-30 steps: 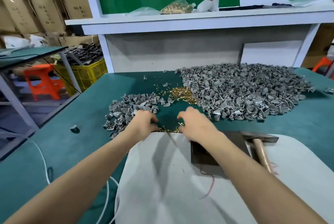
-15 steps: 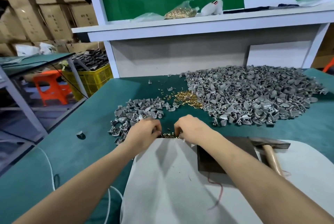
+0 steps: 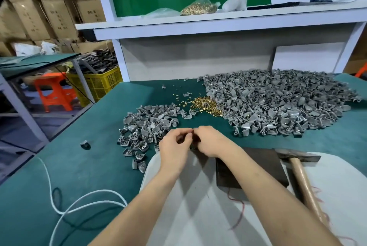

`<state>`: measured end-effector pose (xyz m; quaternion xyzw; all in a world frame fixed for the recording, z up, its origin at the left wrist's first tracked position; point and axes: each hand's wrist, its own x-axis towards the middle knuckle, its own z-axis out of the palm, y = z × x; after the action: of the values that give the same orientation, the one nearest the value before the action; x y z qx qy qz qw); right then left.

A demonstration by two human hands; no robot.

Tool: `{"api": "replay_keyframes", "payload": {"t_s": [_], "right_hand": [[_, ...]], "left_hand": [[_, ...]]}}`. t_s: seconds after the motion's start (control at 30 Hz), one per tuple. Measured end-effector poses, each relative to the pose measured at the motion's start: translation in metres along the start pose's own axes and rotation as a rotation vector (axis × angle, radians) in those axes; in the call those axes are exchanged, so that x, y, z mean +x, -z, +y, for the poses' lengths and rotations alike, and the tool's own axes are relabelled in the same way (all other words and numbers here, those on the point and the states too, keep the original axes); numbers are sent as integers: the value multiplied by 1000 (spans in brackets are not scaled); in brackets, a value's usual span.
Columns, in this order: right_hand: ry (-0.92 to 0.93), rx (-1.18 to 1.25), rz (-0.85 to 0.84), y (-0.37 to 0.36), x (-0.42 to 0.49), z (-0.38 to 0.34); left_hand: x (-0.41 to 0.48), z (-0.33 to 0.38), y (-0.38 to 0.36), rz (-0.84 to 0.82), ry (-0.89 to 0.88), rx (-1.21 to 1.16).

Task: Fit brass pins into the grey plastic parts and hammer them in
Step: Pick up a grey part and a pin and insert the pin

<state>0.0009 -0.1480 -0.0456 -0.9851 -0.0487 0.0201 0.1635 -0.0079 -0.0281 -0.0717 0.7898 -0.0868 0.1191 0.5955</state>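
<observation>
Fitting step by the look of it, hammering not yet begun. Left hand (image 3: pixel 174 146) and right hand (image 3: pixel 210 142) close together over the far edge of a white cloth pad (image 3: pixel 198 210), fingers curled and meeting tip to tip; anything pinched there hidden, so impossible to tell the grip. Likely next: pinned part down onto the dark flat metal block (image 3: pixel 256 168) just right of the hands, then a reach for the wooden-handled hammer (image 3: pixel 303 178) lying untouched beside it. Beyond, on the green felt tabletop (image 3: pixel 59 176): small heap of grey plastic parts (image 3: pixel 147 124) at left, loose brass pins (image 3: pixel 204 105) in the middle, large grey heap (image 3: pixel 278 102) at right. White cord (image 3: pixel 83 200) near left. Behind, a white shelf (image 3: pixel 198 22) with a clear bag of pins (image 3: pixel 198 7); cardboard boxes (image 3: pixel 49 7), yellow crate (image 3: pixel 99 85) and orange stool (image 3: pixel 53 91) off left.
</observation>
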Motion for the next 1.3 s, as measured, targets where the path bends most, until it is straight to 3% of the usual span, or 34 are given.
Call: {"api": "replay_keyframes", "payload": {"t_s": [0.17, 0.3, 0.5, 0.67, 0.87, 1.1, 1.3], "right_hand": [[-85, 284, 229, -1, 3, 9], [-103, 564, 428, 6, -2, 14], [-77, 902, 432, 19, -26, 17], [41, 882, 422, 25, -75, 28], [126, 1050, 404, 21, -100, 31], [145, 1080, 439, 20, -104, 31], [126, 1069, 426, 18, -104, 29]], "left_hand": [[5, -7, 7, 66, 5, -46], [-5, 3, -4, -46, -125, -66], [-19, 14, -6, -164, -108, -232], [-34, 27, -8, -189, -291, -181], [-48, 29, -10, -199, -531, -85], [-47, 24, -12, -189, -480, -88], [-47, 23, -13, -184, -423, -239]]}}
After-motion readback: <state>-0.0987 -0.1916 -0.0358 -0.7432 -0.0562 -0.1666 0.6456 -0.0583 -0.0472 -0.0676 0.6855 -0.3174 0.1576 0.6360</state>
